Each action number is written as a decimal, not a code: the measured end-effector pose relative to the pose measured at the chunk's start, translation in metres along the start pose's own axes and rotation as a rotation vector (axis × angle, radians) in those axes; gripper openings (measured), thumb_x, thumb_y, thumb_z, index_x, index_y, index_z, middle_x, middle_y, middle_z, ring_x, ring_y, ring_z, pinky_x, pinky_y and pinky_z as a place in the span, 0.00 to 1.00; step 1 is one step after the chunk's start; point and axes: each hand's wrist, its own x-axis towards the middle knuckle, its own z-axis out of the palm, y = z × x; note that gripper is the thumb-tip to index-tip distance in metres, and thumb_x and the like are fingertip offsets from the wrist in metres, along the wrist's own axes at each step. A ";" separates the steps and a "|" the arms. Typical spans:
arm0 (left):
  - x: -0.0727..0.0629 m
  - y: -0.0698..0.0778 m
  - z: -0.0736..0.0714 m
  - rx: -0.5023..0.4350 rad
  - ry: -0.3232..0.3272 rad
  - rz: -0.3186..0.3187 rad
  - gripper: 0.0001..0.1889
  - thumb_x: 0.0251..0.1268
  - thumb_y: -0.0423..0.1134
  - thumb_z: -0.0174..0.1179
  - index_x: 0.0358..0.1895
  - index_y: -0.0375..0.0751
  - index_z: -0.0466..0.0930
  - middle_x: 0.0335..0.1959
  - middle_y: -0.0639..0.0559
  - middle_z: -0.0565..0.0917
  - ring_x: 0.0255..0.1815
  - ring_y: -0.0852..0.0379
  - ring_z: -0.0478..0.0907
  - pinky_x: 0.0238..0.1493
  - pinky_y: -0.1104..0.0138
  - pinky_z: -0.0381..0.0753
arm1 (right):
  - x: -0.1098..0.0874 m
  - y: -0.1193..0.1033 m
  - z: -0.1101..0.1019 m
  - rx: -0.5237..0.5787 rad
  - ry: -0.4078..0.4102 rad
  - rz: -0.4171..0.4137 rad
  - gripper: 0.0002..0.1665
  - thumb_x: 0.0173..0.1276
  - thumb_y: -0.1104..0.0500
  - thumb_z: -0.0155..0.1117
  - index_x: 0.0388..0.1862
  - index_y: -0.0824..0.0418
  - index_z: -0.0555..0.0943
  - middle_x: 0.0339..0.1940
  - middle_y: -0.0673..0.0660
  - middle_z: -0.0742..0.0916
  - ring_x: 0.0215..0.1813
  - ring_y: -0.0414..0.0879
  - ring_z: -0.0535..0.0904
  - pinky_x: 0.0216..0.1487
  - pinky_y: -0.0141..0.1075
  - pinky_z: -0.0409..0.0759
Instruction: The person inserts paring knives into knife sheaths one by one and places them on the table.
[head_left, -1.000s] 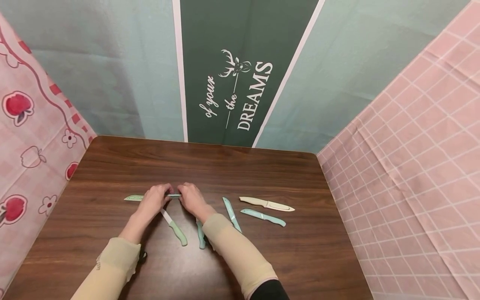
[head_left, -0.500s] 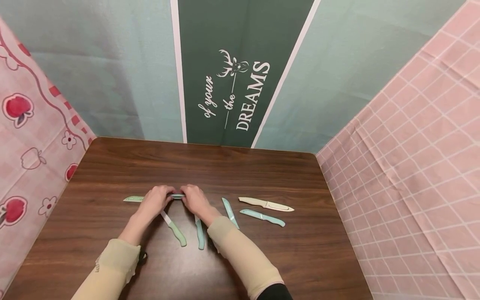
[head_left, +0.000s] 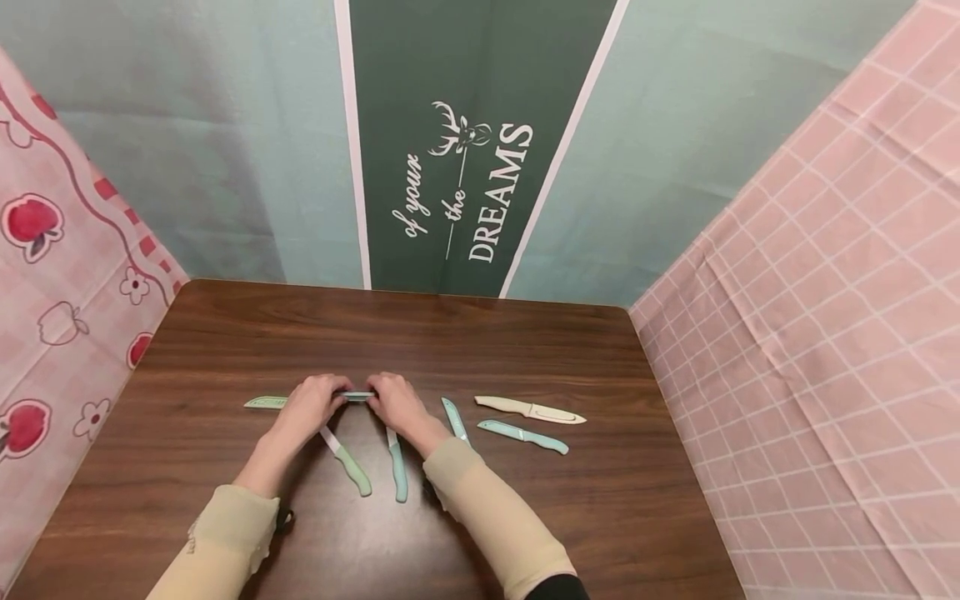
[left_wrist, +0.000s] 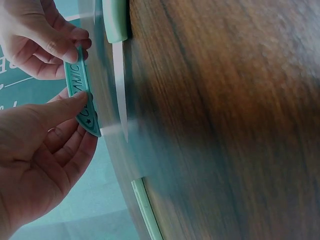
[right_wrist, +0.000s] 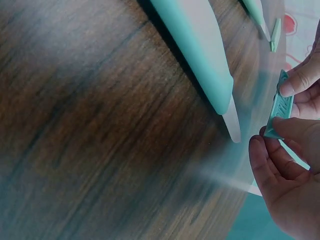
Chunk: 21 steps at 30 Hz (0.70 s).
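Held between both hands above the table is a teal knife sheath, its raised lettering facing the left wrist view. My left hand pinches the pointed end between thumb and fingers. The other end is pinched by my right hand. Below the hands lie two bare-bladed knives: a green-handled knife near the left wrist and a teal-handled knife near the right. A green sheath lies left of my left hand, partly hidden by it in the head view.
To the right lie a cream knife and a light blue knife, both with covered blades. A blue sheathed piece is partly hidden by my right sleeve. Cloth-hung walls border the wooden table.
My right hand has shifted slightly right, and more of the sheath shows between the hands. The right forearm has uncovered the teal-handled knife. The left hand keeps its pinch.
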 end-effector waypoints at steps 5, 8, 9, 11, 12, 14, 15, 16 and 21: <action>-0.001 0.001 0.000 0.000 0.008 0.010 0.05 0.60 0.27 0.67 0.37 0.38 0.86 0.35 0.44 0.87 0.35 0.48 0.83 0.34 0.53 0.81 | -0.003 0.001 -0.001 0.009 0.008 -0.014 0.05 0.69 0.59 0.66 0.41 0.54 0.86 0.37 0.50 0.87 0.38 0.42 0.84 0.39 0.29 0.80; -0.002 0.002 -0.001 0.003 0.006 0.007 0.05 0.60 0.27 0.67 0.37 0.38 0.86 0.35 0.44 0.87 0.36 0.47 0.84 0.35 0.53 0.81 | -0.004 0.002 -0.002 0.016 0.011 -0.022 0.05 0.69 0.60 0.66 0.42 0.55 0.86 0.38 0.50 0.87 0.39 0.42 0.84 0.40 0.28 0.80; -0.002 0.002 -0.001 0.003 0.004 0.004 0.05 0.60 0.27 0.67 0.37 0.38 0.86 0.35 0.44 0.87 0.36 0.47 0.84 0.35 0.53 0.81 | -0.005 0.002 -0.002 0.020 0.013 -0.024 0.05 0.69 0.60 0.66 0.42 0.55 0.86 0.39 0.50 0.87 0.40 0.42 0.84 0.41 0.28 0.80; -0.003 0.003 -0.002 0.003 0.002 0.000 0.05 0.59 0.27 0.67 0.37 0.38 0.86 0.35 0.44 0.87 0.36 0.47 0.84 0.35 0.53 0.81 | -0.006 0.002 -0.003 0.022 0.014 -0.026 0.06 0.69 0.60 0.66 0.43 0.55 0.86 0.40 0.50 0.88 0.41 0.42 0.84 0.41 0.29 0.81; -0.003 0.004 -0.002 0.002 0.000 -0.001 0.05 0.59 0.26 0.67 0.37 0.38 0.86 0.35 0.44 0.87 0.36 0.47 0.84 0.35 0.52 0.81 | -0.007 0.003 -0.003 0.023 0.015 -0.026 0.06 0.70 0.60 0.65 0.43 0.55 0.86 0.40 0.50 0.88 0.41 0.42 0.84 0.42 0.29 0.81; -0.003 0.005 -0.003 0.002 0.000 0.000 0.05 0.59 0.26 0.67 0.37 0.38 0.86 0.35 0.44 0.87 0.36 0.47 0.84 0.35 0.52 0.81 | -0.008 0.003 -0.003 0.032 0.019 -0.025 0.06 0.69 0.60 0.66 0.43 0.55 0.86 0.40 0.51 0.87 0.41 0.42 0.84 0.42 0.29 0.80; -0.004 0.005 -0.004 0.000 0.001 -0.002 0.05 0.59 0.26 0.67 0.37 0.38 0.86 0.35 0.44 0.87 0.36 0.47 0.84 0.35 0.53 0.81 | -0.008 0.003 -0.004 0.035 0.022 -0.024 0.06 0.69 0.60 0.66 0.43 0.55 0.86 0.40 0.51 0.87 0.40 0.42 0.84 0.41 0.29 0.80; -0.004 0.006 -0.004 -0.001 0.001 -0.002 0.06 0.59 0.26 0.67 0.37 0.38 0.86 0.35 0.43 0.87 0.36 0.47 0.84 0.35 0.52 0.81 | -0.009 0.004 -0.004 0.036 0.025 -0.023 0.06 0.69 0.60 0.66 0.43 0.55 0.86 0.39 0.50 0.87 0.40 0.41 0.83 0.41 0.28 0.80; -0.004 0.005 -0.005 0.001 0.008 0.004 0.06 0.59 0.26 0.67 0.37 0.39 0.86 0.36 0.42 0.88 0.38 0.45 0.85 0.36 0.51 0.81 | -0.011 0.005 -0.007 0.039 0.041 -0.023 0.06 0.69 0.60 0.65 0.43 0.55 0.86 0.38 0.50 0.87 0.38 0.40 0.82 0.40 0.26 0.79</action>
